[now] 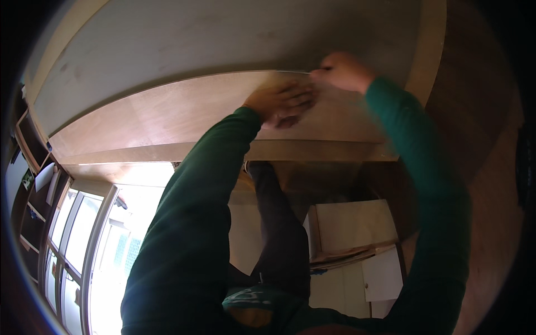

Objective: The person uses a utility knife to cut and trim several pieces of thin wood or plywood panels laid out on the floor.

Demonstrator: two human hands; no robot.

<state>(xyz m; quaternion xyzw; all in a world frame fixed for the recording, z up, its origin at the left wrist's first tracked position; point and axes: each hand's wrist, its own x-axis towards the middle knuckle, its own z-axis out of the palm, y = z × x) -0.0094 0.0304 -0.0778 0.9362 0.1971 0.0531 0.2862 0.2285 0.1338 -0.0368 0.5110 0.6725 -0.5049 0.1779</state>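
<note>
Under left hand (286, 105), pale wooden sheet (156, 114), long axis apparently crosswise.

White glare floods the doorway (124, 240) at lower left, the right side sits dim, and the right hand (347, 72) seems motion-blurred.

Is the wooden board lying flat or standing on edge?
Flat: the board shows its broad face upward on the grey surface, under the left hand.
</note>
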